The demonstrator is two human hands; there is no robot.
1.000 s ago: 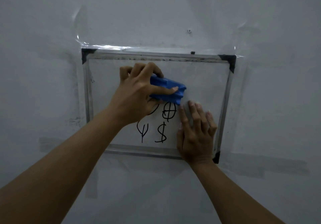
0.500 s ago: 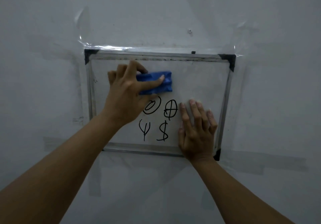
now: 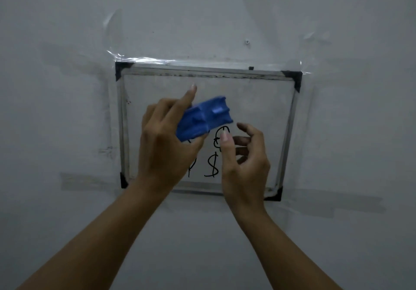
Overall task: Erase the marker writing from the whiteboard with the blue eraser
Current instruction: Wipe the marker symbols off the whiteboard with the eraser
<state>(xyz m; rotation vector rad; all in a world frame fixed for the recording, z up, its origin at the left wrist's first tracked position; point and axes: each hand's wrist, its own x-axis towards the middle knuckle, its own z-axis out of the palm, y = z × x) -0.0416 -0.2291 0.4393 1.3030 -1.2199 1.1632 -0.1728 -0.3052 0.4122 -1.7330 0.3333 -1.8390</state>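
The blue eraser [image 3: 203, 118] sits tilted in front of the whiteboard [image 3: 254, 100], above the marker writing [image 3: 212, 165]. The hands hide part of that writing; only a dollar sign and bits of other symbols show. The left hand [image 3: 166, 141] grips the eraser's lower end, forefinger pointing up. The right hand [image 3: 244, 161] hovers just beside it, fingers loosely curled, holding nothing.

1 whiteboard [image 3: 258, 100], 1 blue eraser [image 3: 203, 118], 2 hands: left [image 3: 164, 138], right [image 3: 245, 161]. 3 marker symbols [image 3: 211, 164] visible, partly hidden.
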